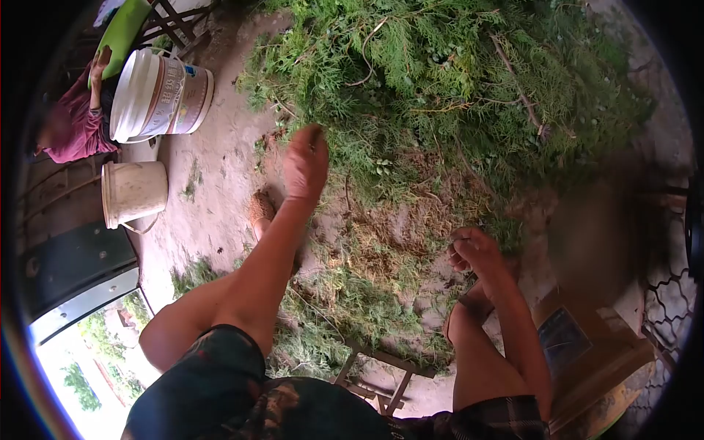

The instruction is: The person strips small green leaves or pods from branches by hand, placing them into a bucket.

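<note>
A large heap of green conifer branches (440, 73), with flat scaly sprays and small pale cones, fills the upper middle of the head view. My left hand (304, 167) is closed at the heap's near left edge, its fingers pressed together; what they hold, if anything, cannot be made out. Lower right, over the ground litter, my right hand (477, 249) has its fingers curled into a pinch, and its contents are too small to name. Between the hands, brown and green clippings (389, 235) lie scattered on the dirt floor.
A white printed bucket (172, 95) and a smaller plain bucket (139, 192) stand at the left. Beyond them sits another person (81, 121) in a maroon top. A wooden stool (392, 374) is below me; a cardboard box (594, 352) is at the right.
</note>
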`<move>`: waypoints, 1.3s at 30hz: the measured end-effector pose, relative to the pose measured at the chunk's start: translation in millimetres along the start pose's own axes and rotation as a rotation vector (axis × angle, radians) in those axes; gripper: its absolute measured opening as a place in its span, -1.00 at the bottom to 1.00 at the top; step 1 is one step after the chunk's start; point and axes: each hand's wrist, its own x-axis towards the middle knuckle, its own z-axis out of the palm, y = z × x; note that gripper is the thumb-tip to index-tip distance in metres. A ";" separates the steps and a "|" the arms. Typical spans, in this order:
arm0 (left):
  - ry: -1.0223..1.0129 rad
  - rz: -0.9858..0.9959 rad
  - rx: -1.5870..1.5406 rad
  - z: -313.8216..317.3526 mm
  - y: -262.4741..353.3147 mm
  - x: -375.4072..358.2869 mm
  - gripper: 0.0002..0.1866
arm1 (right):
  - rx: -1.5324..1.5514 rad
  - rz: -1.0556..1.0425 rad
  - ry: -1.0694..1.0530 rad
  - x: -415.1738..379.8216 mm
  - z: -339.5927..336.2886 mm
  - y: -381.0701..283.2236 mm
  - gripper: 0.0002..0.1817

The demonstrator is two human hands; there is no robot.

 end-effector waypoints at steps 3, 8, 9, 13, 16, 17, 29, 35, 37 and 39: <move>-0.324 0.404 0.017 28.5 1.3 -37.2 -0.81 | -0.019 -0.001 0.001 3.7 0.8 -0.7 -0.78; -0.414 0.187 0.250 56.8 14.6 -43.2 -0.56 | -0.046 0.022 0.015 2.5 3.8 -6.3 -0.77; -0.418 0.183 0.250 56.5 12.2 -46.4 -0.56 | -0.046 0.016 0.009 1.0 2.5 -4.2 -0.77; -0.321 0.228 0.211 55.1 5.1 -50.2 -0.61 | -0.007 0.015 0.037 -3.4 2.5 -0.9 -0.80; -0.220 0.134 0.123 58.0 5.6 -42.9 -0.65 | 0.018 -0.010 0.020 -4.8 2.8 3.3 -0.82; -0.161 0.072 0.090 59.3 6.6 -36.6 -0.66 | 0.017 -0.007 0.020 -6.0 2.7 5.4 -0.82; -0.419 -0.262 -0.196 5.8 -8.2 8.5 -0.58 | 0.017 -0.050 0.012 -0.7 2.5 3.2 -0.81; -0.405 -0.532 -0.827 -75.4 54.9 17.8 -0.74 | 0.029 -0.133 -0.013 -2.7 10.9 -14.9 -0.83; -0.286 -0.566 -1.071 -87.7 71.7 18.0 -0.83 | 0.049 -0.153 -0.035 -5.6 14.2 -22.8 -0.83; -0.275 -0.539 -1.001 -90.2 74.9 21.8 -0.86 | 0.058 -0.177 -0.034 -5.7 17.7 -27.1 -0.81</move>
